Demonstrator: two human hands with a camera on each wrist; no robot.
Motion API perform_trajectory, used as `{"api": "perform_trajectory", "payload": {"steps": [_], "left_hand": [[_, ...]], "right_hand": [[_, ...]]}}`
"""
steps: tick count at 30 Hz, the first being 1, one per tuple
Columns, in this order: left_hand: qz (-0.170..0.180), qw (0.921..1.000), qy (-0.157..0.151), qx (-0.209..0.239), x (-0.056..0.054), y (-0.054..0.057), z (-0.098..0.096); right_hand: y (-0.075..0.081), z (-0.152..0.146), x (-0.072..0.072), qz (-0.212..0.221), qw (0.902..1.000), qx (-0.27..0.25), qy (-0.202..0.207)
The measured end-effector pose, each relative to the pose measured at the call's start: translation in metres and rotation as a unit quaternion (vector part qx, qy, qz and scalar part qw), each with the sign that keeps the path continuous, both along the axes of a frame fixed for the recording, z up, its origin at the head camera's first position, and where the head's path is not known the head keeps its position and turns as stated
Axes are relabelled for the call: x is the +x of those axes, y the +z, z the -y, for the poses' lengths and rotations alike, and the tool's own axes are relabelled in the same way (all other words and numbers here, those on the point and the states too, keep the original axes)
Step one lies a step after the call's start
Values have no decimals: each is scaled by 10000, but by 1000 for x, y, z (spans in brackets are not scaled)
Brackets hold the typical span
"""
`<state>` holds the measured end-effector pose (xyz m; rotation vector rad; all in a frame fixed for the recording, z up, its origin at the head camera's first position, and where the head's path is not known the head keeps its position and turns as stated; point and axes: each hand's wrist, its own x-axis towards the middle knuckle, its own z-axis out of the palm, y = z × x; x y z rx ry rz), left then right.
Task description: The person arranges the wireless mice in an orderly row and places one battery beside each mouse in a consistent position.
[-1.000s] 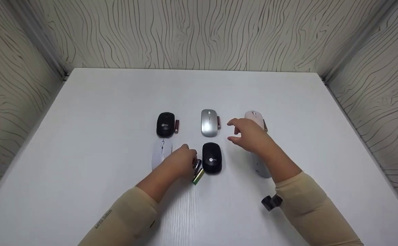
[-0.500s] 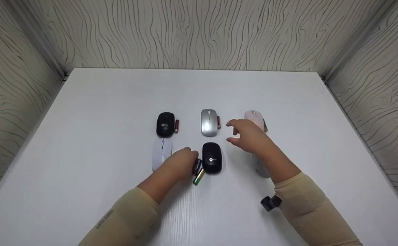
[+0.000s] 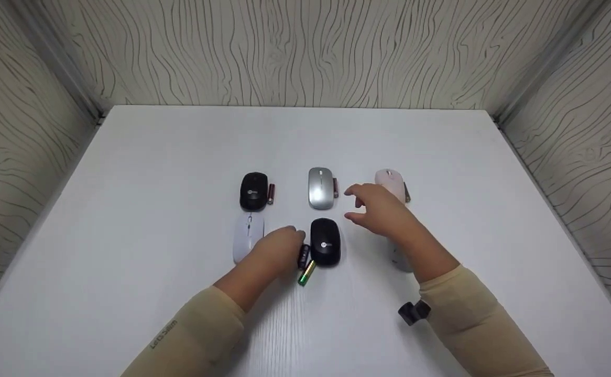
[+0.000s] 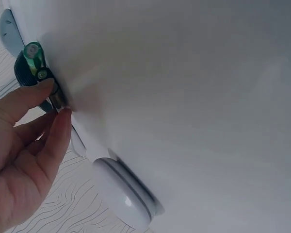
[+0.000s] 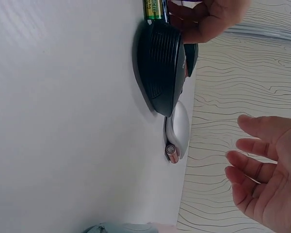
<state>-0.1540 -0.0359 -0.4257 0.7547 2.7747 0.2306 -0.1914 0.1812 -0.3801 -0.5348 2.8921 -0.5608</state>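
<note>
My left hand (image 3: 279, 248) pinches a black battery (image 3: 303, 256) between thumb and fingertips, beside the front black mouse (image 3: 325, 242). In the left wrist view the thumb lies on the battery's near end and fingertips reach its far end. A green-and-gold battery (image 3: 307, 273) lies slantwise against that battery and the mouse's lower left corner. A white mouse (image 3: 248, 235) is partly hidden by my left hand. My right hand (image 3: 384, 212) holds nothing, its fingers loosely bent, above the table by the pink mouse (image 3: 389, 180). Below that wrist, a bluish-grey mouse (image 3: 401, 260) is mostly covered.
Along the back row are a black mouse (image 3: 254, 191) with a dark red battery (image 3: 271, 193) and a silver mouse (image 3: 320, 188) with another red battery (image 3: 336, 187). A battery (image 3: 406, 192) lies beside the pink mouse. Patterned walls (image 3: 305, 52) enclose the white table (image 3: 179, 141).
My left hand has shifted slightly right toward the front black mouse, and the black and green batteries have shifted slightly. My right hand has drifted a little left.
</note>
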Motion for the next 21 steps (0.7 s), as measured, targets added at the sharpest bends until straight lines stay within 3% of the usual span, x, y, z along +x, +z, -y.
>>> {"api": "perform_trajectory", "payload": {"steps": [8, 12, 21], "left_hand": [[122, 9989, 320, 307, -2, 2, 6], [-174, 9988, 319, 319, -5, 4, 11], [-897, 9945, 518, -184, -13, 5, 32]], "right_hand": [[-1, 6, 5, -153, 9995, -108, 259], [0, 11, 8, -171, 9990, -202, 367], [-1, 28, 14, -69, 9983, -340, 462]]}}
